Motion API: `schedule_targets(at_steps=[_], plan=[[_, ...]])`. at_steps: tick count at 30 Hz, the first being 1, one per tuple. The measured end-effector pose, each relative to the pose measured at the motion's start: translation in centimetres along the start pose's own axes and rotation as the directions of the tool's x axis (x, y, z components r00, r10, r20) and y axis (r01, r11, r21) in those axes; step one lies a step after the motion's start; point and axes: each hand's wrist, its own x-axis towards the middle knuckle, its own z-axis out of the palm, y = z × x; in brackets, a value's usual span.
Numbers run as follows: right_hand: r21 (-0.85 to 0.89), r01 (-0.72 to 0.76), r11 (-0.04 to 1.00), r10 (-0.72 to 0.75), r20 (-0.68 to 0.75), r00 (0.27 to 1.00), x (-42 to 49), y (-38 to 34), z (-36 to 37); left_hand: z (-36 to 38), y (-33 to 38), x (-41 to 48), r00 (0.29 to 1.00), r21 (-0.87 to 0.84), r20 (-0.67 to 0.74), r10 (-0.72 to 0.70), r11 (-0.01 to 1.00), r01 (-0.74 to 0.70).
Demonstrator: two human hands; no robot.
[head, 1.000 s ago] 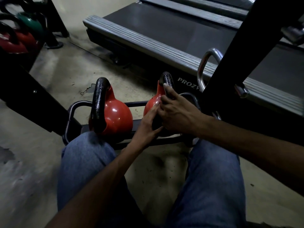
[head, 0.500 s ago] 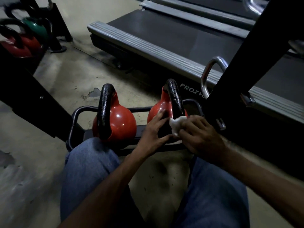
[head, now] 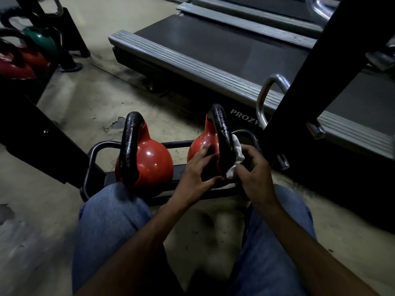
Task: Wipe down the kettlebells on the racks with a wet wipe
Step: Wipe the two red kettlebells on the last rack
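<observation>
Standing upright just right of centre in the frame, the right-hand red kettlebell [head: 199, 144] is sitting on the low black rack [head: 90, 159]. Its black handle [head: 222, 135] is arching from the middle of the frame down toward the viewer. The white wet wipe [head: 236, 153] is lying bunched against the handle's right flank. The handle is therefore lying directly left of the right hand [head: 256, 176], whose fingers are curling round the wipe and pinching it. The left hand [head: 196, 171] is resting on the bell's near side with fingers spread and only lightly bent, bracing rather than gripping, I judge. With the wipe hand nearer, the coming stroke is likely running along the handle's long axis. A second red kettlebell [head: 149, 161] is standing left of centre on the same rack. Behind, the treadmill [head: 213, 50] is showing white lettering [head: 244, 119] reading "PROZV", with the rest hidden by a black post [head: 299, 92].
</observation>
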Motion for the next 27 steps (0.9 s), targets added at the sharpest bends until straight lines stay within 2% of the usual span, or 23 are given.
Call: schedule_targets(at_steps=[2,4,6,9,11,13,14,16,17,18,19,20,21,22,23,25,27], plan=[[0.086,-0.104,0.991,0.103,0.013,0.995,1.7,0.1,0.2,0.0,0.1,0.1,1.0,-0.008,-0.009,-0.001,1.0,0.0],[0.2,-0.255,0.946,0.242,0.088,0.966,3.6,-0.8,0.3,0.0,0.1,0.1,1.0,0.001,-0.023,0.003,1.0,-0.003],[0.313,-0.435,0.844,0.386,0.209,0.899,5.6,-1.8,0.2,0.0,0.2,0.1,1.0,-0.01,-0.028,-0.001,1.0,0.001],[0.424,-0.647,0.633,0.541,0.356,0.762,8.1,-1.9,0.6,-0.1,0.5,0.1,0.999,-0.044,-0.029,0.022,0.999,-0.023],[0.493,-0.695,0.524,0.563,0.412,0.716,8.8,-1.7,1.1,-0.1,0.5,0.1,0.999,-0.006,-0.037,0.04,0.999,-0.04],[0.501,-0.685,0.529,0.573,0.384,0.724,9.1,-1.5,1.3,0.1,0.1,0.2,0.998,0.019,-0.047,0.047,0.999,-0.046],[0.465,-0.665,0.584,0.573,0.344,0.744,8.8,-1.3,1.2,0.1,0.0,0.2,0.998,0.024,-0.044,0.05,0.999,-0.049],[0.372,-0.558,0.742,0.521,0.205,0.829,7.8,-1.3,0.7,0.2,-0.4,0.3,0.998,0.03,-0.037,0.045,0.999,-0.044],[0.288,-0.456,0.842,0.445,0.108,0.889,7.2,-1.3,0.4,0.3,-0.5,0.3,0.999,0.035,-0.036,0.035,0.999,-0.034],[0.137,-0.307,0.942,0.307,0.02,0.952,6.6,-1.5,0.1,0.3,-0.5,0.4,0.999,0.046,-0.044,0.031,0.999,-0.029],[-0.058,-0.123,0.991,0.122,-0.019,0.992,6.3,-1.7,0.0,0.3,-0.6,0.5,0.998,0.053,-0.055,0.033,0.998,-0.03],[-0.256,0.075,0.964,-0.073,0.017,0.997,6.1,-2.2,0.0,0.3,-0.7,0.5,0.997,0.055,-0.063,0.034,0.998,-0.031],[-0.389,0.266,0.882,-0.242,0.111,0.964,6.4,-2.6,0.2,0.3,-0.7,0.6,0.997,0.053,-0.064,0.034,0.998,-0.031],[-0.48,0.415,0.773,-0.336,0.246,0.909,6.9,-3.1,0.4,0.4,-0.8,0.6,0.998,0.05,-0.057,0.022,0.999,-0.02],[-0.546,0.519,0.658,-0.353,0.385,0.853,7.6,-3.8,0.8,0.3,-0.7,0.6,0.999,0.046,-0.047,0.01,0.999,-0.007],[-0.64,0.67,0.377,-0.263,0.619,0.74,9.2,-5.2,1.2,0.3,-0.5,0.6,1.0,0.037,-0.026,-0.006,0.999,0.007],[-0.612,0.787,0.083,-0.143,0.774,0.617,10.3,-6.1,1.1,0.1,-0.3,0.5,1.0,0.033,-0.014,-0.012,0.999,0.013]])
